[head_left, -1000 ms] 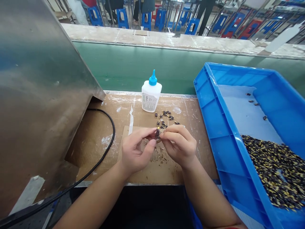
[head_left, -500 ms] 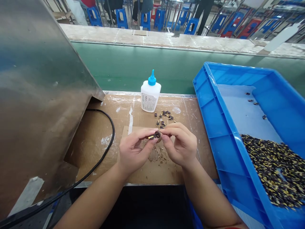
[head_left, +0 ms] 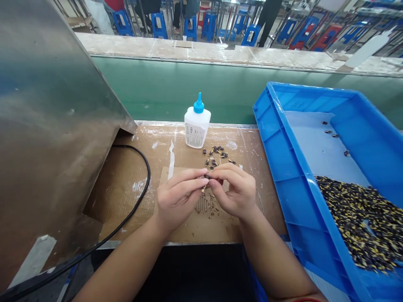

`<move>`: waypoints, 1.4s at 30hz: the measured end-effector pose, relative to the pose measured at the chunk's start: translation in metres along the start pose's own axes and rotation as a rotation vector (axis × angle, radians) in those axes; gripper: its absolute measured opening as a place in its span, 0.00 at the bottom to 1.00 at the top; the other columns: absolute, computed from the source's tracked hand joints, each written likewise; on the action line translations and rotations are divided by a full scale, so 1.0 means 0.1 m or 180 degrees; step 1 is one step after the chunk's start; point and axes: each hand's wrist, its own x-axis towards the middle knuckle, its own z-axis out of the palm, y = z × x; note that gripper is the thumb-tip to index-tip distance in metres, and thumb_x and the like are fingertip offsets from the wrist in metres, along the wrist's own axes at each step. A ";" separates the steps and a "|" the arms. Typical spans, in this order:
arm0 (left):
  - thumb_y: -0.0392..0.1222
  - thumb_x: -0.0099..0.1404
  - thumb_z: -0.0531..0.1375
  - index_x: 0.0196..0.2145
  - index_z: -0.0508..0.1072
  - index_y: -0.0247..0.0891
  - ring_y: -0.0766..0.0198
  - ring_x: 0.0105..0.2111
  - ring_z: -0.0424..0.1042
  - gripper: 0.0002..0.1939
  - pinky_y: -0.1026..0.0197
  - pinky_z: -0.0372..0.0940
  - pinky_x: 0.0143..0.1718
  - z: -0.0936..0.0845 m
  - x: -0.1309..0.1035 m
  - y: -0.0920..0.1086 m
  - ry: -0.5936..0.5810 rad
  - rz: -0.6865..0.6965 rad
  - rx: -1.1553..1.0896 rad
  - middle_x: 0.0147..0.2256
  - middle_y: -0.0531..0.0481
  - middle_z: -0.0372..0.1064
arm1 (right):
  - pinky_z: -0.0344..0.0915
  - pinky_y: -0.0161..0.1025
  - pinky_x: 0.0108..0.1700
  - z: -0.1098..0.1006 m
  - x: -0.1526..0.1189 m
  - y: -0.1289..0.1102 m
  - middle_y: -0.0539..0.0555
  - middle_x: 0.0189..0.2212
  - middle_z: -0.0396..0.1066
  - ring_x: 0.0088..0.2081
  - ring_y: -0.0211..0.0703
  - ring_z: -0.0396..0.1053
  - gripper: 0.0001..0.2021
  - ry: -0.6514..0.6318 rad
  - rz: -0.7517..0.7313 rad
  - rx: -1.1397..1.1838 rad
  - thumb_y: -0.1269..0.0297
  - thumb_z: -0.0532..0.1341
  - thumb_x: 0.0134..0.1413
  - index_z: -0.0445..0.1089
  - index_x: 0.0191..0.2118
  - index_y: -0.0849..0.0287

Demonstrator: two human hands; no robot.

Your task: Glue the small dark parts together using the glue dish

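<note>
My left hand (head_left: 178, 199) is closed, its fingers and thumb around a small dark part (head_left: 207, 176) with metallic edges. A gold-coloured tip (head_left: 203, 191) shows just below these fingers. Opposite it, my right hand (head_left: 236, 191) pinches the same dark part between thumb and fingers, and the fingertips of both hands meet. Most of the part is hidden, so its exact kind cannot be told. Just beyond my hands lie several small black-and-gold parts (head_left: 220, 153) on the cardboard (head_left: 145, 167).
A white bottle (head_left: 197, 130) with a blue nozzle stands behind the loose parts. On the right, a blue bin (head_left: 294, 167) holds a heap of black-and-gold parts (head_left: 362, 222). A metal housing (head_left: 63, 126) and a black cable (head_left: 147, 176) occupy the left side.
My left hand has rolled over the dark part, and its fingers now cover more of it. The gold tip has swung downward. My right hand stays close, still pinching.
</note>
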 end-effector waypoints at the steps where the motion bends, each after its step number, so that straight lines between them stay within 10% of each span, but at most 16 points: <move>1: 0.24 0.66 0.70 0.49 0.81 0.42 0.61 0.48 0.85 0.18 0.57 0.83 0.51 0.01 0.00 0.00 0.0002 0.0056 0.0033 0.53 0.46 0.82 | 0.75 0.38 0.31 0.00 0.01 0.00 0.54 0.36 0.79 0.33 0.42 0.77 0.04 -0.0009 0.0001 0.0005 0.72 0.66 0.68 0.77 0.44 0.55; 8: 0.23 0.64 0.70 0.66 0.73 0.48 0.57 0.48 0.85 0.37 0.53 0.84 0.51 0.08 -0.12 -0.08 0.0248 -0.0124 -0.0244 0.51 0.47 0.83 | 0.75 0.38 0.32 0.01 0.02 0.01 0.54 0.36 0.80 0.36 0.43 0.78 0.06 -0.0101 0.0049 0.0027 0.72 0.64 0.69 0.77 0.44 0.55; 14: 0.27 0.66 0.70 0.55 0.81 0.44 0.56 0.50 0.83 0.22 0.53 0.82 0.54 0.02 -0.02 -0.03 -0.0103 -0.0105 -0.0054 0.52 0.45 0.82 | 0.73 0.38 0.33 0.02 0.00 0.02 0.52 0.32 0.78 0.33 0.42 0.77 0.08 -0.0164 0.0151 0.0051 0.73 0.62 0.68 0.74 0.37 0.56; 23: 0.44 0.71 0.71 0.49 0.85 0.39 0.64 0.31 0.82 0.11 0.63 0.80 0.35 0.05 0.01 -0.13 -0.0010 -0.2062 -0.1891 0.39 0.43 0.85 | 0.74 0.39 0.38 0.04 -0.07 0.13 0.52 0.35 0.79 0.33 0.40 0.76 0.05 0.0040 0.0473 0.0289 0.66 0.63 0.73 0.77 0.46 0.56; 35: 0.51 0.64 0.76 0.62 0.78 0.39 0.60 0.35 0.80 0.32 0.64 0.76 0.36 -0.05 0.08 -0.22 -0.1283 -0.2599 -0.1863 0.41 0.40 0.83 | 0.72 0.34 0.37 -0.19 -0.01 0.01 0.55 0.36 0.78 0.34 0.39 0.74 0.18 -0.0825 0.0939 0.0897 0.49 0.66 0.72 0.77 0.44 0.62; 42: 0.66 0.59 0.73 0.53 0.84 0.47 0.53 0.35 0.78 0.30 0.59 0.74 0.33 -0.14 0.04 -0.49 -0.2053 -0.2594 -0.1581 0.38 0.42 0.83 | 0.74 0.33 0.37 -0.41 -0.93 -0.38 0.52 0.31 0.76 0.31 0.37 0.75 0.32 -0.0544 0.2378 0.2384 0.35 0.74 0.56 0.76 0.44 0.64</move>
